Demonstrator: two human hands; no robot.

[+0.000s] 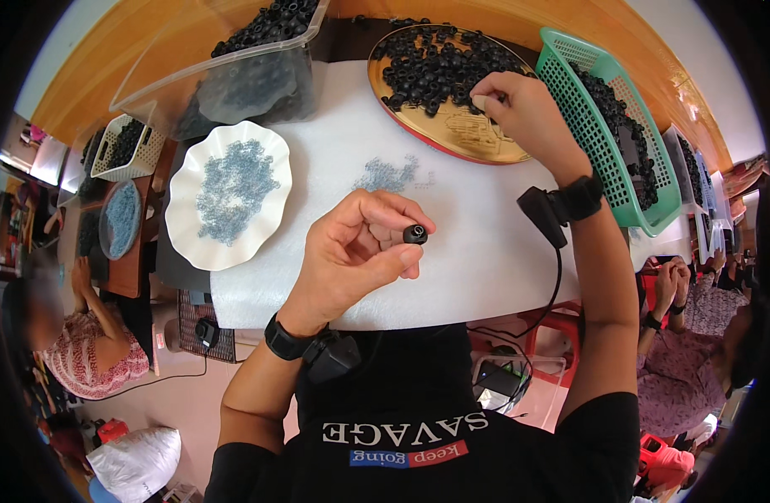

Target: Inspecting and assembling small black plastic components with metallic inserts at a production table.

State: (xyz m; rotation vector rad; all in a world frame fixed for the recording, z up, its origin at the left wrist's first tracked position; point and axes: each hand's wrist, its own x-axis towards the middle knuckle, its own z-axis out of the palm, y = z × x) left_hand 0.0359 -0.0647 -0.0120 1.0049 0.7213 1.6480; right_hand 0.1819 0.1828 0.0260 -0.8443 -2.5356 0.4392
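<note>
My left hand (pixel 356 251) is over the white foam mat (pixel 485 235) and pinches a small black ring-shaped part (pixel 415 234) between thumb and fingertips. My right hand (pixel 523 109) reaches to the round gold tray (pixel 460 138), its fingertips among the heap of black ring parts (pixel 435 63) there; whether it grips one I cannot tell. A little pile of tiny pale blue beads (pixel 385 174) lies on the mat between both hands. Both wrists wear black bands with small devices.
A white scalloped plate (pixel 188 226) of blue beads sits at the left. A clear plastic tub (pixel 234 84) of black parts stands behind it. A green basket (pixel 607 134) of black parts is at the right. Other people sit at left and right.
</note>
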